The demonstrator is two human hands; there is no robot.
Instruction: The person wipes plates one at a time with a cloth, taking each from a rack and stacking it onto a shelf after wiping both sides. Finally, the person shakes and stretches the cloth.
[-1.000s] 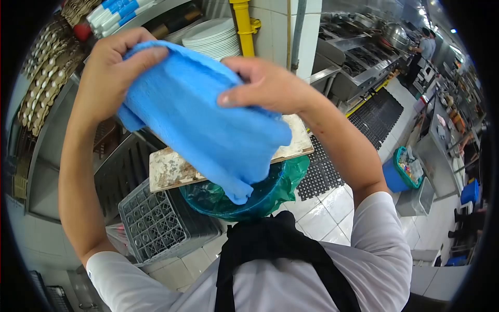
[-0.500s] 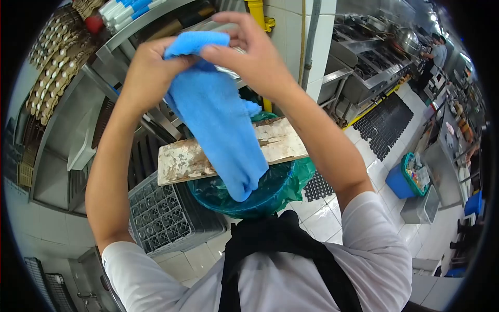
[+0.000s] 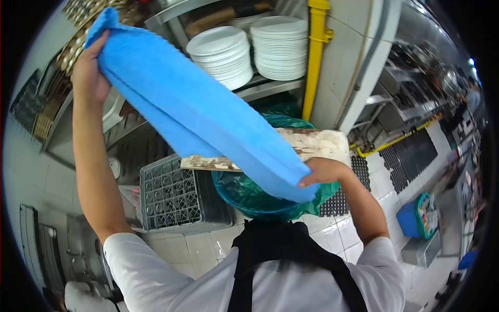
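A blue cloth (image 3: 192, 104) is stretched on a slant between my two hands, from upper left to lower right. My left hand (image 3: 92, 73) is closed on its upper end, near the egg trays. At the lower end my right hand (image 3: 326, 172) pinches the other edge. Below the cloth lies a worn board (image 3: 325, 143) with peeling white and brown patches. It rests across a bin lined with a green plastic bag (image 3: 254, 200). The cloth covers the middle of the board and part of the bin opening.
Two stacks of white plates (image 3: 221, 54) stand on a metal shelf behind the cloth. A yellow pipe (image 3: 313, 57) runs beside them. A grey glass rack (image 3: 171, 195) sits left of the bin. A blue bin (image 3: 413, 218) and a distant person (image 3: 472, 99) are at right.
My hands have moved apart, the left up and leftward, the right down and rightward. The bunched, hanging cloth is now pulled out long. The view has shifted, uncovering the plate stacks.
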